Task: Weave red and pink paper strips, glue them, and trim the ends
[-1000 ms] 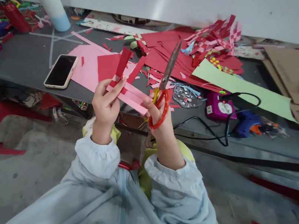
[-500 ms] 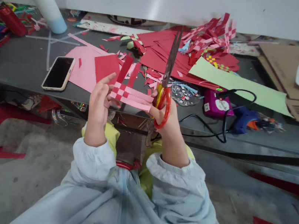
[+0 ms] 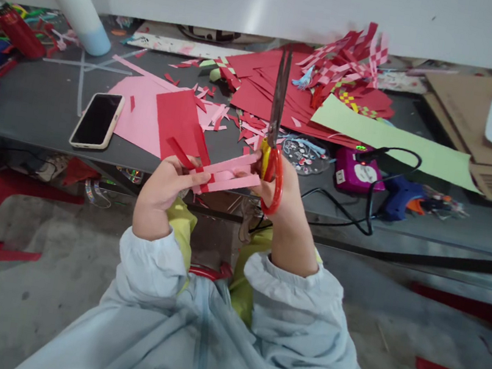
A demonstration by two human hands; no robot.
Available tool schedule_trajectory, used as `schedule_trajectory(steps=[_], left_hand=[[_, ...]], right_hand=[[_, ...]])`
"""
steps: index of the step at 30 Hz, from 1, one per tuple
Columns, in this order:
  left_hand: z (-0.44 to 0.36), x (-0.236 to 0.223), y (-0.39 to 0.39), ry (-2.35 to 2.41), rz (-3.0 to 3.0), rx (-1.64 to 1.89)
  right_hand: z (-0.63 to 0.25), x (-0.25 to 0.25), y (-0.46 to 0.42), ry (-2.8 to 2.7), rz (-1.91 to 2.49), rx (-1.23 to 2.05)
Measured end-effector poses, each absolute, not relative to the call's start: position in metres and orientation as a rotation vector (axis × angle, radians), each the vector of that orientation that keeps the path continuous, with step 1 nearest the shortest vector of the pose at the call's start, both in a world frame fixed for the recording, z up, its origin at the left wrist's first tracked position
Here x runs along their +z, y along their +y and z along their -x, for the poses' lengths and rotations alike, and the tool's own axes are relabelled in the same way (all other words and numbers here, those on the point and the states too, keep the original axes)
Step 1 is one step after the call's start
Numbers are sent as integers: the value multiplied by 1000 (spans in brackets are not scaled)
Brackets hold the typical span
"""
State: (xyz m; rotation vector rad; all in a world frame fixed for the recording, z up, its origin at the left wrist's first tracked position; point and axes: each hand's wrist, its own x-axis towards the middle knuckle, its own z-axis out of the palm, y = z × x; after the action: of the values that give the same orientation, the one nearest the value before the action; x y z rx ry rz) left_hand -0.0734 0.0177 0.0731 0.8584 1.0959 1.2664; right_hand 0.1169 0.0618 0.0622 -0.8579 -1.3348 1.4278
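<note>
The paper strips (image 3: 234, 184) are to the right of the phone (image 3: 97, 120). The left hand (image 3: 162, 189) has its grip clamped on their crossed end, probably against loosening; the right hand (image 3: 289, 186) pinches the free ends, scissors (image 3: 279, 100) hooked on it, blades pointing safely away.

On the desk (image 3: 51, 97), the phone (image 3: 97, 120) lies left, the bottle (image 3: 76, 5) behind it and the flask (image 3: 19, 33) left of the bottle. Right of the phone is a sheet of paper (image 3: 133, 121), a second sheet (image 3: 174, 115) on it. Cardboard (image 3: 459, 118) lies far right, the box (image 3: 359, 172) in front and leftward. Over the desk's near edge, paper strips (image 3: 235, 186) stretch between the left hand (image 3: 165, 188) and right hand (image 3: 284, 190), scissors (image 3: 278, 103) in the latter.
</note>
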Motion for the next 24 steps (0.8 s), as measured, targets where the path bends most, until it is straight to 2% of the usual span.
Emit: schedule_trajectory(steps=[6, 10, 16, 24], left_hand=[[73, 68, 24, 1290, -842, 1336], [71, 61, 33, 1517, -863, 1674], [72, 58, 40, 1557, -809, 2017], [78, 59, 41, 1492, -763, 2245]], right_hand=[[-116, 64, 62, -1153, 848, 1434], [-119, 64, 59, -1137, 705, 1671], [-122, 62, 44, -1536, 562, 1976], [-121, 57, 43, -2004, 493, 1968]])
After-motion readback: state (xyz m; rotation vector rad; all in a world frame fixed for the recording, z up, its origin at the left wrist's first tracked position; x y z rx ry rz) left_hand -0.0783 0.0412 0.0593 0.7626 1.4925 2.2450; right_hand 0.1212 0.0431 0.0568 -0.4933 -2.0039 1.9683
